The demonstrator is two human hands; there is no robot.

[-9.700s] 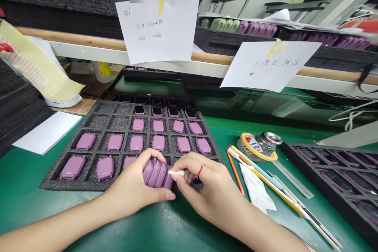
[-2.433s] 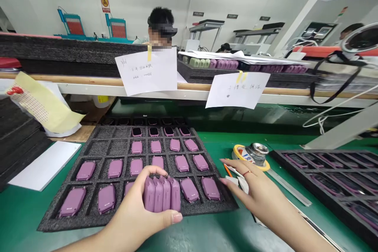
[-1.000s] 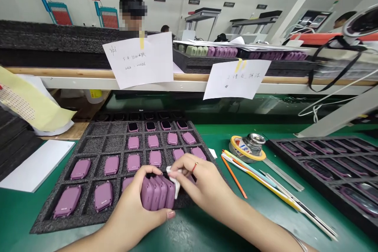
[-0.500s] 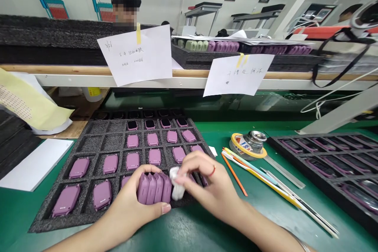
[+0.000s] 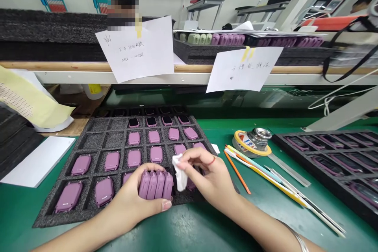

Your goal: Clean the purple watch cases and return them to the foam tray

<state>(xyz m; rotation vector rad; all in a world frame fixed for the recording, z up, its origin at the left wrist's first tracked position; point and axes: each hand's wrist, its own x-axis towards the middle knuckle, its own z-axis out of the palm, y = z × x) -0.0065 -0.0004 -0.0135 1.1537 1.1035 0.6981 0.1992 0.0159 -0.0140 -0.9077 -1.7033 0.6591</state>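
Note:
My left hand [image 5: 132,201] is wrapped round a row of several purple watch cases [image 5: 156,185], which stand on edge side by side. Just to their right, my right hand [image 5: 211,175] pinches a crumpled white cloth [image 5: 180,173] between thumb and fingers; a narrow gap separates the cloth from the nearest case. Both hands are over the near edge of a black foam tray [image 5: 88,206]. More purple cases [image 5: 69,197] lie in its compartments, and some in a farther row show dark screens. My hands hide part of the tray's near rows.
Right of the tray lie an orange stick [image 5: 238,171], long thin tools, and a yellow tape roll [image 5: 251,145] with a glass jar. A second foam tray [image 5: 333,175] is far right, white sheets [image 5: 38,161] left. Paper notes hang from the shelf [image 5: 189,78]; a person is behind it.
The cloth has lifted slightly, and a little space shows between it and the held cases. My left hand keeps its grip on them. The whole view has shifted a little.

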